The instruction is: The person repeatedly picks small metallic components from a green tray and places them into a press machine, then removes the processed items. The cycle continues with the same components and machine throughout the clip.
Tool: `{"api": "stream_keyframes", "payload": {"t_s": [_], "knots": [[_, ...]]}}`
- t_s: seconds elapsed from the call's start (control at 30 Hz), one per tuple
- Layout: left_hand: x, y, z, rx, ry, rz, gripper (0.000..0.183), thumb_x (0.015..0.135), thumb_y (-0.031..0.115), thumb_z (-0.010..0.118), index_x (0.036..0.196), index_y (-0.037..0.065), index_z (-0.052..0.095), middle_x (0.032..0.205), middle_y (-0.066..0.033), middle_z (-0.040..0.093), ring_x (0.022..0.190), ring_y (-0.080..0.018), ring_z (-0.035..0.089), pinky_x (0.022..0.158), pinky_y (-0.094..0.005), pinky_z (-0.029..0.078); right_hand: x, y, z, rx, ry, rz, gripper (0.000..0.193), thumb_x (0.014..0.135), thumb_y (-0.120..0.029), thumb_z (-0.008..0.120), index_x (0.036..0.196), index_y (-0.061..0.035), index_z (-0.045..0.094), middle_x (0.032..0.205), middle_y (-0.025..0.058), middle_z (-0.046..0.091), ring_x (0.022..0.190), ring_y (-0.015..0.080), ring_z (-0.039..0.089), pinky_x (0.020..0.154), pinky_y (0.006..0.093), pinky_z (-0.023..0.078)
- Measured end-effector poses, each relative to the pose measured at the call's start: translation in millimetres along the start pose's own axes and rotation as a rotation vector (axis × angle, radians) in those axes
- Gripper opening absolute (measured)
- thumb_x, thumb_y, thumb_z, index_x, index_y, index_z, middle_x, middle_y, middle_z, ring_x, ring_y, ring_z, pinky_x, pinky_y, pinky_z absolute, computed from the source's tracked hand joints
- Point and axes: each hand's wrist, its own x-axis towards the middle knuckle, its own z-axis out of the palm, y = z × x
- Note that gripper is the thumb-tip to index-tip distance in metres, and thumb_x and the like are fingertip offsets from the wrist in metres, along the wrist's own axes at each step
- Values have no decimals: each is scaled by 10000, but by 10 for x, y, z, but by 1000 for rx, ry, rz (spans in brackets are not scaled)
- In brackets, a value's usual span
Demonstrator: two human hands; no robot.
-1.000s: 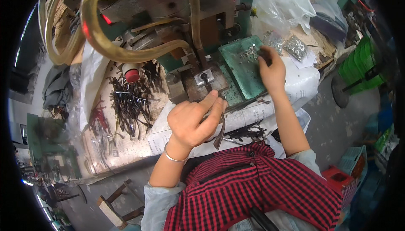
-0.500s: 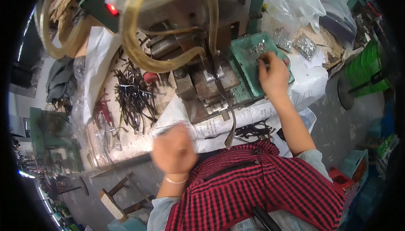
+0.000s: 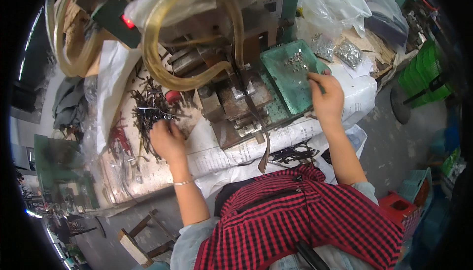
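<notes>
My left hand (image 3: 168, 140) is down on the near edge of a pile of dark, slender strips shaped like spectacle temples (image 3: 146, 103). Its thumb stands apart from the fingers, whose tips are partly hidden. My right hand (image 3: 329, 97) is at the right side of a green tray (image 3: 279, 75), index finger and thumb apart. Small shiny metal pieces (image 3: 296, 63) lie in this tray. Between both hands stands a bench machine (image 3: 246, 100). One dark spectacle temple (image 3: 259, 117) sticks out of its metal fixture and curves down towards me.
A thick yellowish hose (image 3: 152, 48) loops over the machine. Bags of small metal parts (image 3: 351, 54) lie right of the tray. More dark strips (image 3: 295, 155) rest at the table's front edge. A wooden stool (image 3: 135, 245) stands at lower left, green baskets (image 3: 426, 80) at right.
My left hand has moved left and away from me, from the table's front edge to the pile. My right hand has drawn back from over the tray to its right side, its fingers parting.
</notes>
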Motion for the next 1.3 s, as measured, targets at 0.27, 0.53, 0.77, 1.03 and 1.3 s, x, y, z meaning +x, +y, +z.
{"api": "stream_keyframes", "payload": {"t_s": [0.27,0.53,0.77,1.03,1.3], "knots": [[174,-237,-157,-1328,-285,-558,245,1080,156,581,1288,34,622,1055,-117,762,820,-161,725,725,-259,571,-144,-265,-262,334,34,161,136,858,-9,739,990,-28,769,957,117,745,924,257,698,835,349,529],[225,368,-113,-944,-153,-642,209,985,186,758,975,-18,714,766,-24,707,608,-63,589,529,-213,420,339,-1153,229,704,-101,-70,236,857,-1,756,1087,2,706,1020,103,736,937,217,710,856,332,536],[195,753,-509,-1207,90,-456,78,1018,39,664,1040,-33,682,943,-94,738,773,-120,687,642,-221,511,138,-1210,328,903,-211,142,512,886,31,758,1345,25,532,1106,102,700,1048,136,668,957,278,504],[278,1281,-1273,-818,244,445,167,892,8,781,1028,42,690,1016,-196,779,882,-266,776,684,-326,575,31,-1572,-17,1065,-263,208,562,884,66,640,1427,23,503,1311,142,649,1158,184,652,1028,336,489],[320,1692,-886,-671,286,785,192,784,75,846,947,74,744,1013,-106,773,550,-96,550,498,-235,392,489,-636,72,785,-218,271,557,895,25,667,1433,-65,557,1295,142,677,1191,209,644,1020,340,500]]}}
